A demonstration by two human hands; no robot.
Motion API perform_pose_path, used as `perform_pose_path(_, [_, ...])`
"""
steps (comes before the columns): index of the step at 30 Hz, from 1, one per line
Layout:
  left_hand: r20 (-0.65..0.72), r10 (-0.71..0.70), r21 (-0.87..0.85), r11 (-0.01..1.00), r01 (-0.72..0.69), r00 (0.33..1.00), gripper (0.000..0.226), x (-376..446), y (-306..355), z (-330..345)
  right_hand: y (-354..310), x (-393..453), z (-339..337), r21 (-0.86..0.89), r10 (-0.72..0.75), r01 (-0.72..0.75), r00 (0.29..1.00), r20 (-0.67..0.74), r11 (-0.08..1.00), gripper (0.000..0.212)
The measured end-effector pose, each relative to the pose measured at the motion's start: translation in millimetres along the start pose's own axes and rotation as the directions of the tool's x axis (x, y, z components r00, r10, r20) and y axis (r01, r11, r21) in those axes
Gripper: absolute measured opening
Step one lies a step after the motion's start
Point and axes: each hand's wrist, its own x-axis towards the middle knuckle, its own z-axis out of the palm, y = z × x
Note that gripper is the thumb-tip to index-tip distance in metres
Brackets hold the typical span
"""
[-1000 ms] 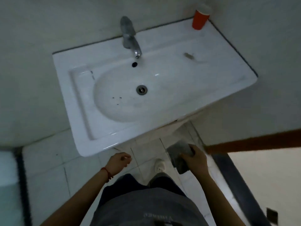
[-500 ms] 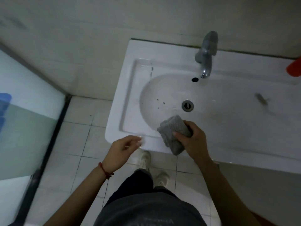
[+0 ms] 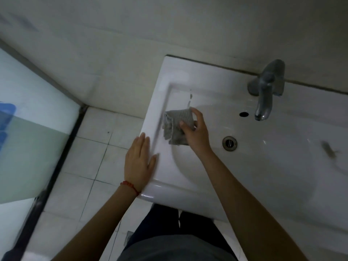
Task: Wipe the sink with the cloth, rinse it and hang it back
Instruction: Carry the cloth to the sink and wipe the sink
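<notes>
A grey ribbed cloth [image 3: 177, 127], crumpled and folded over itself, lies pressed against the left inner slope of the white sink [image 3: 263, 176], beside its raised left rim.

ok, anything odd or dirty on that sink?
Yes: a dark smear on the sink ledge right of the drain, and a grey streak just above the cloth under the right hand. Nothing spilled or broken.

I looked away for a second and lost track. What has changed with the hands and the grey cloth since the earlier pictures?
The right hand carried the grey ribbed cloth up from below the white ceramic sink and now presses it on the basin's left side. The left hand, empty before, moved onto the sink's left rim, palm flat. The cloth stayed in the right hand's grip; the grey metal tap still shows no water.
</notes>
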Motion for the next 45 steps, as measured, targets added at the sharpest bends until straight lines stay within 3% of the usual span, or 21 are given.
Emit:
perform_pose_path(3, [0.009, -0.021, 0.051, 0.998, 0.020, 1.000, 0.063, -1.1, 1.2, 2.9, 16.2, 7.9, 15.3, -0.315, -0.049, 0.056, 0.998, 0.029, 0.948, 0.051])
perform_pose_path(5, [0.015, -0.042, 0.061, 0.997, 0.041, 0.999, 0.063, -0.4, 2.9, 2.8, 24.6, 9.5, 18.4, -0.403, -0.039, 0.038, 0.999, 0.005, 0.915, 0.053])
perform_pose_path(9, [0.022, -0.073, 0.085, 0.994, 0.071, 0.997, 0.063, 1.7, 5.2, 2.5, 31.6, 13.7, 25.9, -0.421, 0.000, -0.005, 1.000, -0.012, 0.907, 0.072])
perform_pose_path(12, [0.030, -0.078, 0.095, 0.993, 0.075, 0.996, 0.065, 1.5, 6.2, 2.7, 36.6, 4.8, 32.0, -0.453, -0.074, 0.073, 0.997, 0.016, 0.888, 0.069])
perform_pose_path(18, [0.037, -0.088, 0.114, 0.990, 0.084, 0.995, 0.067, 2.9, 7.4, 3.5, 53.1, -22.1, 20.3, -0.581, -0.207, 0.354, 0.929, 0.306, 0.733, 0.057])
perform_pose_path(20, [0.031, -0.084, 0.113, 0.990, 0.080, 0.996, 0.066, 2.9, 6.9, 3.7, 41.2, -0.3, 24.3, -0.620, -0.243, 0.355, 0.934, 0.261, 0.699, 0.051])
perform_pose_path(24, [0.027, -0.083, 0.136, 0.988, 0.079, 0.996, 0.067, 2.9, 5.9, 3.9, 25.1, 26.3, 39.7, -0.670, -0.214, 0.218, 0.973, 0.091, 0.710, 0.050])
perform_pose_path(29, [0.002, -0.074, 0.108, 0.991, 0.073, 0.997, 0.066, 6.9, 11.5, -0.1, 43.2, 9.6, 12.4, -0.586, -0.168, 0.351, 0.924, 0.343, 0.730, 0.051])
perform_pose_path(31, [-0.014, -0.025, 0.107, 0.994, 0.027, 1.000, 0.062, 15.7, 16.5, -3.2, 36.7, 26.8, 3.1, -0.512, -0.124, 0.250, 0.956, 0.267, 0.822, 0.051])
perform_pose_path(34, [0.013, 0.043, 0.155, 0.987, -0.045, 0.999, 0.060, 38.7, 20.2, -4.0, 18.5, 69.5, -2.6, -0.382, -0.144, 0.104, 0.986, -0.080, 0.918, 0.050])
perform_pose_path(36, [0.050, 0.048, 0.202, 0.978, -0.057, 0.998, 0.058, 52.4, 19.8, -2.0, 9.3, 96.7, -6.4, -0.451, -0.178, 0.060, 0.958, -0.224, 0.890, 0.051])
perform_pose_path(39, [0.091, 0.047, 0.234, 0.970, -0.067, 0.995, 0.055, 60.0, 19.0, 1.4, 6.4, 106.1, 2.4, -0.638, -0.156, -0.036, 0.958, -0.242, 0.769, 0.048])
perform_pose_path(42, [0.073, 0.058, 0.229, 0.971, -0.073, 0.996, 0.056, 59.5, 20.0, 2.6, 10.2, 82.6, 24.3, -0.662, -0.232, 0.135, 0.971, -0.061, 0.737, 0.041])
perform_pose_path(45, [0.046, 0.065, 0.206, 0.976, -0.073, 0.997, 0.055, 60.1, 19.5, 2.8, 15.1, 81.8, 13.9, -0.678, -0.350, 0.379, 0.918, 0.188, 0.630, 0.034])
